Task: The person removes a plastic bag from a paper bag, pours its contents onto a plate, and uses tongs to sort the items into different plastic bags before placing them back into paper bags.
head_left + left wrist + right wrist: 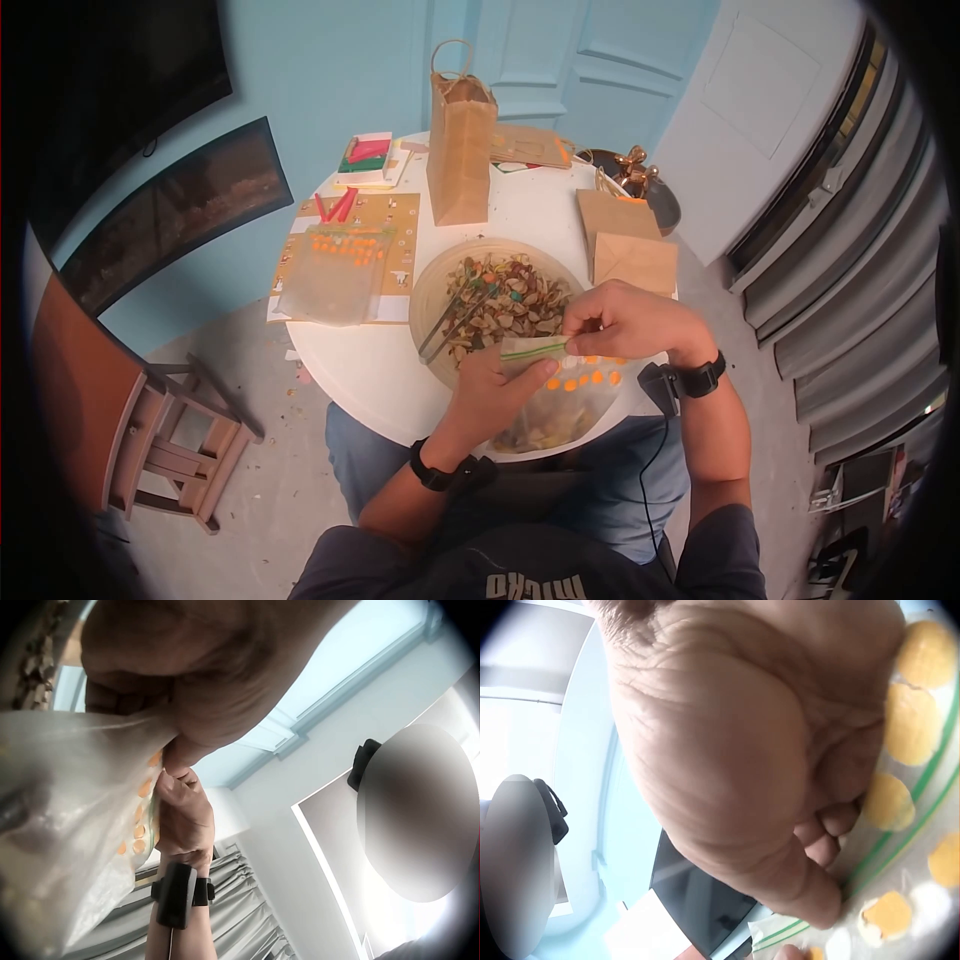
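A clear zip bag [548, 425] with orange dots and a green zip strip hangs over the table's front edge, with pale brownish contents low in it. My left hand [492, 395] pinches its top edge at the left, thumb lying along the front. At the strip's right part, my right hand [632, 322] pinches the zip between thumb and curled fingers. The right wrist view shows the right thumb [810, 896] pressed on the green strip. Behind the bag stands a wide round bowl [428, 270] of dried mixed pieces, with dark tongs [455, 325] lying in it.
Another orange-dotted zip bag [335, 280] lies flat on a patterned sheet [402, 215] at the left. A tall paper bag [462, 150] stands behind the bowl. Flat paper bags [635, 262] lie at the right, near a dark tray [663, 208]. A wooden stool [185, 440] stands left.
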`<state>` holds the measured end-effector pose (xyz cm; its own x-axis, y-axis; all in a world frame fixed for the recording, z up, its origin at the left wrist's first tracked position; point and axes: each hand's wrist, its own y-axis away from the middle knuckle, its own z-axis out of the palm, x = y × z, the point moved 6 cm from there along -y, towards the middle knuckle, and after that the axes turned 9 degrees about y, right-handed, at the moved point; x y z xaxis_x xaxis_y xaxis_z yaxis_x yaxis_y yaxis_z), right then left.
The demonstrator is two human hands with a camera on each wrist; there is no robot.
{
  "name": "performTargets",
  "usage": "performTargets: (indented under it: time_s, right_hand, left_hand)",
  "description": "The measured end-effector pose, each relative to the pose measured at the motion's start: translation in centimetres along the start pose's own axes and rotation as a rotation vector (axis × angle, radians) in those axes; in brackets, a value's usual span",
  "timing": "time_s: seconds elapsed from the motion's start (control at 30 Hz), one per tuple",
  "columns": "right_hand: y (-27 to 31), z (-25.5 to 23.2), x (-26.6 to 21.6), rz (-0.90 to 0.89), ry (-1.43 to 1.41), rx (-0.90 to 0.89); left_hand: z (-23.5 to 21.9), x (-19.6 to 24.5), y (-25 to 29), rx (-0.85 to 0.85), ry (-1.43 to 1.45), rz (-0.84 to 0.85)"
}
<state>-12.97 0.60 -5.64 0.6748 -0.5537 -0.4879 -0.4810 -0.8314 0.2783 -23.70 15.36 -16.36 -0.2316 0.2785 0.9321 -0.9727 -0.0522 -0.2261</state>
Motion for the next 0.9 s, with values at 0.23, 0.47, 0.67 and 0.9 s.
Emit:
performTargets:
  time_s: [0.23,0.47,0.67,0.9]
  right_hand:
    - [0.9,0.2,-0.3,-0.027,0.004,0.062]
    - [3.4,0.2,0.5,0.028,0.082,0.103]
    - [11.9,-2.4,0.1,-0.027,0.107,0.368]
    - [22.0,-5.8,2.1,0.419,-0.026,0.755]
  left_hand:
    - [-0.2,-0.2,-0.2,-0.03,-0.035,0.019]
    - [-0.2,-0.4,-0.5,-0.064,-0.112,0.01]
    - [-0.4,1.0,-0.5,-0.108,-0.14,0.162]
    - [6.0,5.6,-4.8,-0.176,-0.488,0.288]
